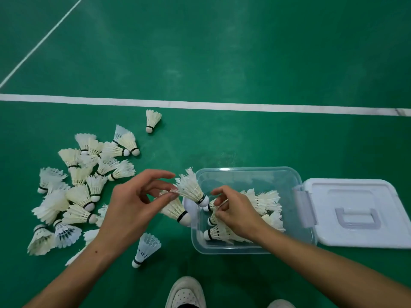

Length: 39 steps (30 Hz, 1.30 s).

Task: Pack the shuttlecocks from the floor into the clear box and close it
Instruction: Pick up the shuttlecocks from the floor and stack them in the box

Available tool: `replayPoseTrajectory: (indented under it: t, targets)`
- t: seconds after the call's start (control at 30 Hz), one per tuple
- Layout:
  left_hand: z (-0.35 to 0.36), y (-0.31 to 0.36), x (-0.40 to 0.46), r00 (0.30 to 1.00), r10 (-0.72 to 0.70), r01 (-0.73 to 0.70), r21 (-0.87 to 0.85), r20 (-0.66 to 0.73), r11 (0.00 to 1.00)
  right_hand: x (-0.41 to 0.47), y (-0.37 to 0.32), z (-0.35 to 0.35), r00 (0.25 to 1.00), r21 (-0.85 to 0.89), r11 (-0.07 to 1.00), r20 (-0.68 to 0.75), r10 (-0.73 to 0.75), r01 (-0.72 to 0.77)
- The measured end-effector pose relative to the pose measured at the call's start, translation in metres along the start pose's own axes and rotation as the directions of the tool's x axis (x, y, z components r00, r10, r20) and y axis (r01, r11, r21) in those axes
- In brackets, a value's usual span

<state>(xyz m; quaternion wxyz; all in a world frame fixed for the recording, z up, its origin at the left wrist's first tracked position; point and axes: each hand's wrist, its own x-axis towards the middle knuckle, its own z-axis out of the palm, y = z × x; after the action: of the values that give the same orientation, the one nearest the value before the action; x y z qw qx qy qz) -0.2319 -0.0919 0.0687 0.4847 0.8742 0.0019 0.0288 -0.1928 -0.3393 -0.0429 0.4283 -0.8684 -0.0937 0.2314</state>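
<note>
Nearest the camera, the toe of a white shoe stood on the green floor at the bottom edge, with part of a second shoe just beside it to the right. Both bare forearms reached forward from the lower corners.

A single bluish-white shuttlecock lay on the floor between the forearms, cork toward the viewer. Just beyond it, the left hand had thumb and forefinger pinched together on the feather tips of a frayed white shuttlecock, held at the left rim of the clear box with its cork pointing down and right. A further shuttlecock lay partly hidden beneath that hand, against the box's left wall.

The right hand was inside the open box, its fingers curled round the feathers of a shuttlecock there; the exact grip was partly hidden. Several packed shuttlecocks lay in the box, corks mostly leftward.

The white lid lay flat on the floor touching the box's right side, handle recess upward.

To the left of the hands, a loose heap of shuttlecocks remained on the floor. One stray shuttlecock lay apart beyond the heap, near a white court line crossing the floor. A second, diagonal line ran at far left.
</note>
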Motion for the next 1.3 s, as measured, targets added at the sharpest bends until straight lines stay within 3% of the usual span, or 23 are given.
replayPoseTrajectory:
  t: [0.1,0.33,0.57,0.67,0.77,1.0,1.3]
  targets:
    - [0.003,0.0,0.001,0.999,0.005,-0.006,0.03,0.036,1.0,0.0,0.006,0.005,1.0,-0.069,0.997,0.015,-0.023,0.024]
    - [0.002,0.007,0.013,0.985,0.065,-0.085,0.121,0.159,0.989,-0.01,-0.001,-0.018,1.0,0.094,0.996,0.016,-0.001,0.0]
    - [0.011,0.03,0.052,0.906,0.143,-0.238,0.201,0.398,0.95,-0.038,-0.021,-0.074,0.987,0.236,0.968,-0.152,-0.049,0.084]
    - [0.022,0.038,0.073,0.835,0.188,-0.33,0.198,0.517,0.923,-0.042,-0.037,-0.096,0.963,0.142,0.968,-0.204,-0.177,0.208]
    - [0.034,0.043,0.086,0.797,0.207,-0.386,0.216,0.568,0.897,-0.036,-0.045,-0.102,0.941,-0.025,0.955,-0.166,-0.295,0.295]
    - [0.04,0.04,0.093,0.795,0.245,-0.4,0.175,0.554,0.9,-0.026,-0.036,-0.093,0.932,-0.093,0.945,-0.161,-0.324,0.312]
    - [0.018,0.019,0.067,0.923,0.236,-0.3,0.18,0.305,0.937,-0.045,0.007,-0.065,0.933,-0.13,0.988,-0.337,-0.127,0.087]
